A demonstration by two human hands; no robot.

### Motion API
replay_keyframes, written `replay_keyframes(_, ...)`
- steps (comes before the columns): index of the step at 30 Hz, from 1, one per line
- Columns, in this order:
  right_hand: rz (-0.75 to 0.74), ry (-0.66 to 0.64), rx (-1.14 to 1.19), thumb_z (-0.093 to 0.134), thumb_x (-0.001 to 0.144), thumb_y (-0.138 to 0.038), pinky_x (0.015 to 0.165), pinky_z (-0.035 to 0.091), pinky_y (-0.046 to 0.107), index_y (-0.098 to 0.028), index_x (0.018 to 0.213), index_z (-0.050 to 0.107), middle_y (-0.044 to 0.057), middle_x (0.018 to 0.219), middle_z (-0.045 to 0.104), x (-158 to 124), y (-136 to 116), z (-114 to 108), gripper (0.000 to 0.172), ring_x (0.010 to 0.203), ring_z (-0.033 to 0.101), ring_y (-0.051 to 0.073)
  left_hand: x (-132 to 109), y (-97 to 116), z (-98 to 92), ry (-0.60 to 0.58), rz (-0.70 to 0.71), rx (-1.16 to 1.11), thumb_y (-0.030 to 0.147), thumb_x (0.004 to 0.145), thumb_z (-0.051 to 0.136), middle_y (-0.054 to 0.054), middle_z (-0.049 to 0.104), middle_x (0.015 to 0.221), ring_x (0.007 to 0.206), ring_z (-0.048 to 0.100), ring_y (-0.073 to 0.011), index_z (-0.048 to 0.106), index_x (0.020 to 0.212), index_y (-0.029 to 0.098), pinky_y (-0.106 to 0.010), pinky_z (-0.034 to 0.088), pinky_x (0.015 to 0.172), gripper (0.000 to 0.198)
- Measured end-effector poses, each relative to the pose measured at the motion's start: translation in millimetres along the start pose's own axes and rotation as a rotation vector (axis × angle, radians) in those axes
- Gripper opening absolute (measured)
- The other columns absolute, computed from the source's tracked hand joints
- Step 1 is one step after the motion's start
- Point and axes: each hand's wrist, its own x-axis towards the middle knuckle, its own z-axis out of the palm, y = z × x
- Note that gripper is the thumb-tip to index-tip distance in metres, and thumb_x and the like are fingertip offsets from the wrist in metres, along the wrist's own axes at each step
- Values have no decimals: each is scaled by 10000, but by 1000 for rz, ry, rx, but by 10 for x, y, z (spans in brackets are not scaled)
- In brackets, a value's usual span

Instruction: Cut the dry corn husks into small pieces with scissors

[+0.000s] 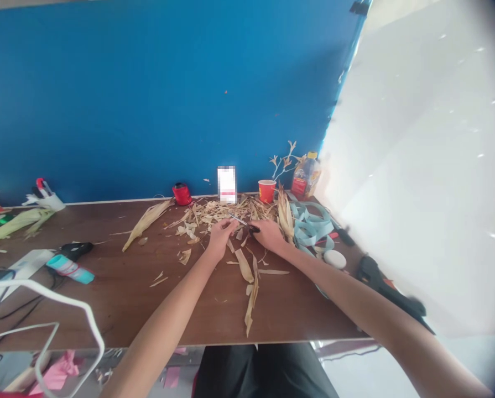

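Note:
My right hand (267, 234) is closed round the dark handles of a pair of scissors (239, 220), whose metal blades point left toward my left hand. The fingertips of my left hand (220, 234) are pinched together beside the blades. Whatever lies between them is too small to make out. Around and behind both hands spreads a heap of dry corn husk scraps (208, 213). Nearer to me, below the hands, lie a loose husk strip (244, 266) and a long curled husk piece (252, 301).
A bundled husk (147, 221) lies left; another bundle (286, 215) stands right, by blue-green ribbon (311, 224). Behind are a red spool (182, 194), a red paper cup (266, 191) and a bottle (306, 176). A glue gun (390, 290) lies far right; a white cable (85, 309) loops left.

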Motion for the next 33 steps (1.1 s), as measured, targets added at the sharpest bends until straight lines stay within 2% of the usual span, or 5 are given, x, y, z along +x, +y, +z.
replay_keyframes(9, 30, -4, -151, 451, 834, -267, 715, 413, 285, -295, 1095, 636, 40, 960, 706, -38, -72, 18, 321, 879, 627, 222, 9, 33, 38, 76, -85, -173, 333, 737, 586, -7, 585, 686, 527, 487, -87, 554, 759, 159, -226, 371, 520, 177)
replay_keyframes(20, 50, 33, -134, 461, 825, -273, 762, 413, 297, -291, 1204, 584, 53, 980, 711, -81, -140, -14, 400, 890, 634, 224, -5, 35, 59, 100, -81, -121, 384, 776, 551, 10, 538, 617, 498, 477, -88, 510, 695, 167, -225, 355, 487, 235)
replay_keyframes(27, 62, 169, -9, 466, 803, -235, 774, 432, 297, -289, 1128, 634, 23, 976, 719, 5, -216, -3, 370, 880, 643, 225, -42, 13, 83, 83, 3, 60, 424, 813, 542, -10, 542, 600, 508, 486, -118, 523, 683, 179, -251, 363, 508, 278)
replay_keyframes(31, 72, 311, 170, 480, 809, -249, 750, 440, 276, -254, 1106, 636, 23, 934, 714, 188, -309, -174, 336, 848, 633, 210, -105, 45, 139, 122, 145, 192, 370, 839, 529, -18, 534, 580, 532, 476, -137, 526, 648, 190, -263, 343, 536, 262)
replay_keyframes(33, 44, 372, 243, 485, 807, -250, 715, 432, 264, -238, 1097, 632, 22, 896, 704, 301, -361, -319, 325, 810, 623, 199, -157, 101, 203, 52, 165, 250, 361, 853, 506, -25, 547, 582, 532, 481, -145, 545, 657, 191, -270, 331, 544, 263)
